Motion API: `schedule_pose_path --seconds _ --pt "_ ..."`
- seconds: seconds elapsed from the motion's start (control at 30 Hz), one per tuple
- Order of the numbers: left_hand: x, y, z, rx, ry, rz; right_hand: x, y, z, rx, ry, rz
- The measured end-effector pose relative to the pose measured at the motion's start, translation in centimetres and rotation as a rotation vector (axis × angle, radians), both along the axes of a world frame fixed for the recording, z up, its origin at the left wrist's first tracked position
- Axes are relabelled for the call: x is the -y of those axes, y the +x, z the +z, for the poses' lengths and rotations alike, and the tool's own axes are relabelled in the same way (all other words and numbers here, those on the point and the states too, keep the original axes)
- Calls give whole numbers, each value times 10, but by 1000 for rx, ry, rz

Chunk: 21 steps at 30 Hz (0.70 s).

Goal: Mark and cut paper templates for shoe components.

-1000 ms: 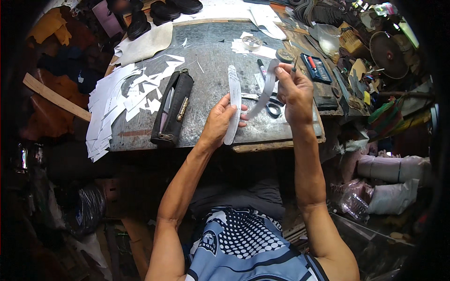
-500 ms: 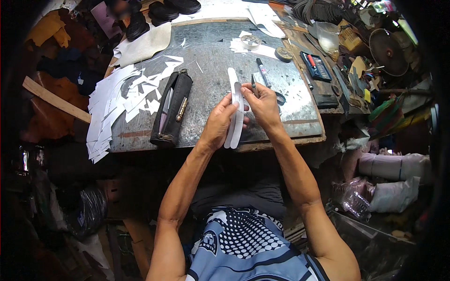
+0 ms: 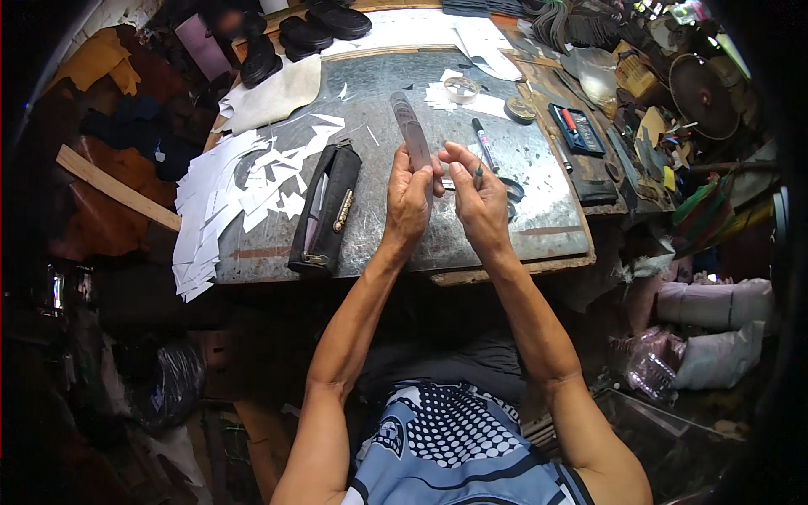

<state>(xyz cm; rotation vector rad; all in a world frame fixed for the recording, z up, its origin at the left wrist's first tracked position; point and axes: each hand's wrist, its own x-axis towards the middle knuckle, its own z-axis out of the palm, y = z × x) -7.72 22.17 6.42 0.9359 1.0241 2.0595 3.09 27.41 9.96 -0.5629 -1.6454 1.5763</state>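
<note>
Above the metal-topped table, my left hand (image 3: 409,200) is closed around long, narrow paper strips (image 3: 407,122) with rounded ends. They stand tilted up from my fingers, their face now grey in shadow. My right hand (image 3: 481,202) is close beside, its fingers bent around a slim dark tool (image 3: 478,175); only a small part of it shows between the fingers. Just beyond that hand lies a marker pen (image 3: 484,143). Scissors (image 3: 512,188) are partly hidden behind the right hand. A black zipped pouch (image 3: 324,206) lies left of my hands.
White paper scraps (image 3: 252,185) spread over the table's left side. A tape roll (image 3: 461,89) and a round tin (image 3: 520,109) are at the back. A tool case (image 3: 577,128) sits on the right-hand bench. Black shoes (image 3: 324,27) stand at the far edge.
The strips have turned from pale, side by side and upright to a grey face pointing up-left. My right hand has drawn slightly away from them. The whole view has shifted a little.
</note>
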Motion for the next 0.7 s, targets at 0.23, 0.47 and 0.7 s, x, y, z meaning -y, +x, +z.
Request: schedule_pose_path --seconds 0.23,0.47,0.7 --pt "0 1 -4 -18 94 43 7 3 -19 -12 -35 3" --pt "6 2 -11 -41 39 49 10 2 -31 -12 -57 12" --pt "7 -1 -12 -19 44 42 14 4 -23 39 -33 14"
